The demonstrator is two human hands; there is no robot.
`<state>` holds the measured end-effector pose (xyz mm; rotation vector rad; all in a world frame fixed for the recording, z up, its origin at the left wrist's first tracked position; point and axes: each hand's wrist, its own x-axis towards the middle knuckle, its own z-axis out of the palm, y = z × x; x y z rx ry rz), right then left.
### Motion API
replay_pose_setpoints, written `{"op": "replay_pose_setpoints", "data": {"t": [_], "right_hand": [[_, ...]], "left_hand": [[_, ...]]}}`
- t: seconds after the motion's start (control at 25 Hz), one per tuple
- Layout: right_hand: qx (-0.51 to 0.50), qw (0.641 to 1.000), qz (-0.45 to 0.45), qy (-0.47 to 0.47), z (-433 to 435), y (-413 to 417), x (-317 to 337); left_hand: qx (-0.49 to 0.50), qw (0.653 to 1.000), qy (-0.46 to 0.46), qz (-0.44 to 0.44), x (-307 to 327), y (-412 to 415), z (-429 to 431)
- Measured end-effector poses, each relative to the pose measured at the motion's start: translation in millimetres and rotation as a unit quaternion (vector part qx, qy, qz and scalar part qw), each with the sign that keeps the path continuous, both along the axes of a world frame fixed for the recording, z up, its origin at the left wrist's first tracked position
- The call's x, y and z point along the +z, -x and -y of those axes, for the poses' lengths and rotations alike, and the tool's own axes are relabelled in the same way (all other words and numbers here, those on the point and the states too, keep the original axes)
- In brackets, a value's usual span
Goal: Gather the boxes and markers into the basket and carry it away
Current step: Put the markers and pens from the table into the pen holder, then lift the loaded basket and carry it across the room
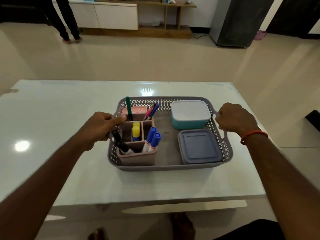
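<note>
A grey perforated basket [166, 166] rests on the glass table [69, 118]. Inside it, on the left, a pink divided organiser [138, 157] holds several markers [154, 139] and a yellow-capped glue stick [136, 132]. On the right sit a teal box with a white lid [189, 114] and a flat blue-grey box [200, 146]; a small pink box [136, 110] stands at the back left. My left hand [98, 129] grips the basket's left rim, thumb over the edge. My right hand [235, 118] is closed around the right handle.
Beyond the table's far edge lies open tiled floor. A person's legs [69, 23] stand at the back left by a white and wood cabinet [131, 16]. A dark fridge [239, 21] stands at the back right. My feet [181, 226] show under the near edge.
</note>
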<state>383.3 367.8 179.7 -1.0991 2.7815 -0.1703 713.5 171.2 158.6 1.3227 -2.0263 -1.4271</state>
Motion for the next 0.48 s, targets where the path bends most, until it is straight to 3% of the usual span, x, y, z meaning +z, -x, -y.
{"op": "replay_pose_setpoints", "data": {"t": [0.28,0.48], "right_hand": [[0.033,0.997,0.048,0.053,30.0,-19.2,-17.3],[0.033,0.998,0.006,0.056,37.7,-23.7,-20.2]], "left_hand": [[0.066,0.997,0.031,-0.022,-5.3,-19.0,24.0],[0.094,0.994,0.047,-0.041,-12.7,-14.1,26.6]]}}
